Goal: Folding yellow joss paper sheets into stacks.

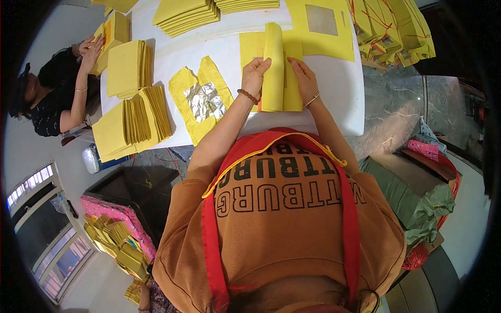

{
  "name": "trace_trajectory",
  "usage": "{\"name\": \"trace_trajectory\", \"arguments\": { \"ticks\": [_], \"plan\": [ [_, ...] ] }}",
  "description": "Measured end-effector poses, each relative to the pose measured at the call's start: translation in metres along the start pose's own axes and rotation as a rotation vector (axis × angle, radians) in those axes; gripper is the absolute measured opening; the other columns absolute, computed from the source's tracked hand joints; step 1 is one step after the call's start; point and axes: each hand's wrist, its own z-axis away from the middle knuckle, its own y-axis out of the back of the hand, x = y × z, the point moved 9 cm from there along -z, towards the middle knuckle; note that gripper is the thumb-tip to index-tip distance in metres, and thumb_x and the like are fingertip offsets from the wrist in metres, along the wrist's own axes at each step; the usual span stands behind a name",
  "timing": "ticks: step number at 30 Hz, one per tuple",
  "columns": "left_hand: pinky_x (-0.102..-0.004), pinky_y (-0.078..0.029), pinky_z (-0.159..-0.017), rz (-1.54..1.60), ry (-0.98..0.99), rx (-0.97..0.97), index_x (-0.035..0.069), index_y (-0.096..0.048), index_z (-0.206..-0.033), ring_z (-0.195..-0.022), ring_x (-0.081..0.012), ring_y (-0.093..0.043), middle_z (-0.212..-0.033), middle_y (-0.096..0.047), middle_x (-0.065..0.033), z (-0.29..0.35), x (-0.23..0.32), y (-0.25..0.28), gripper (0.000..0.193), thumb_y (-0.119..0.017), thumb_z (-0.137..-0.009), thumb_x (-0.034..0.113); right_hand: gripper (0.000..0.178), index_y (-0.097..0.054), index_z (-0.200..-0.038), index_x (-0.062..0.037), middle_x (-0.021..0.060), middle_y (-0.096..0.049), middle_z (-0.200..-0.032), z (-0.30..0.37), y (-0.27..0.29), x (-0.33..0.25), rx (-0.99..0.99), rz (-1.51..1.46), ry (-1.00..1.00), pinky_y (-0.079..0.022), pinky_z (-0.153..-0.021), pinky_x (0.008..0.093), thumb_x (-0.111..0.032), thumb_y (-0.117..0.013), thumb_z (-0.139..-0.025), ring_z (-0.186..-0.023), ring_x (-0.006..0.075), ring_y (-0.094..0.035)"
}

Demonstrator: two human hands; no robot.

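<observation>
Hands [254, 75] on folded yellow sheet [273, 78], near block-lettered brown shirt [282, 235]

White table [350, 104]: brightly lit
Folded yellow sheet [273, 73] on the table: soft shadow
Silver foil [195, 101] on the table: glinting
Stone floor [386, 117] right of the table: pale glare
Window [47, 229] lower left of the table: bright, frame bowed
Rim: black vignette

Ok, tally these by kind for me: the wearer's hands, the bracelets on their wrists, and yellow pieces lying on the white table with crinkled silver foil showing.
Hands: 2 (left hand, right hand)
Bracelets: 2 (brown bead bracelet, pale bracelet)
Yellow pieces with crinkled foil: 1 (foil-patched yellow piece)
Total: 5
</observation>
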Motion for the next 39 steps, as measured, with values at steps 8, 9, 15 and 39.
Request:
{"name": "trace_trajectory", "arguments": {
  "ticks": [8, 9, 15, 39],
  "plan": [
    [-0.0193, -0.039, -0.054, 0.035, 0.013, -0.005, 0.006, -0.055, -0.073, -0.059, -0.005, -0.046, -0.067, -0.053, 0.0022, 0.002, 0.001, -0.001, 0.009, -0.057, -0.08, 0.01, 0.031, -0.051, -0.11, -0.0006, 0.0046, -0.053, -0.105, 0.002, -0.001, -0.007, 0.019, -0.012, 0.011, -0.036, -0.083, 0.0207, -0.022, -0.042, -0.09, -0.095, 0.0097, -0.047],
    [-0.0194, -0.039, -0.054, 0.023, 0.004, -0.004, 0.006, -0.055, -0.073, -0.059, -0.0052, -0.047, -0.068, -0.053, 0.002, 0.001, 0.002, -0.001, 0.009, -0.057, -0.08, 0.01, 0.032, -0.051, -0.11, -0.0007, 0.0046, -0.053, -0.106, 0.002, -0.001, -0.005, 0.016, -0.032, 0.002, -0.036, -0.084, 0.0208, -0.023, -0.041, -0.09, -0.095, 0.0099, -0.047],
    [-0.0199, -0.041, -0.054, 0.041, 0.007, -0.018, 0.005, -0.055, -0.074, -0.058, -0.006, -0.049, -0.068, -0.055, 0.0009, 0.004, 0.003, -0.005, 0.009, -0.056, -0.081, 0.012, 0.033, -0.051, -0.111, -0.0014, 0.0058, -0.052, -0.108, 0.003, -0.002, -0.01, 0.019, -0.003, 0.023, -0.034, -0.087, 0.0224, -0.025, -0.039, -0.09, -0.1, 0.0114, -0.045],
    [-0.0194, -0.039, -0.057, 0.011, -0.018, -0.041, 0.005, -0.055, -0.079, -0.062, -0.0046, -0.047, -0.07, -0.053, 0.0022, 0.001, 0.0, -0.001, 0.009, -0.055, -0.082, 0.013, 0.039, -0.047, -0.114, -0.0016, 0.0066, -0.049, -0.11, 0.003, -0.003, -0.015, 0.027, -0.003, 0.032, -0.034, -0.087, 0.023, -0.03, -0.033, -0.092, -0.1, 0.0117, -0.044]
  ]
}}
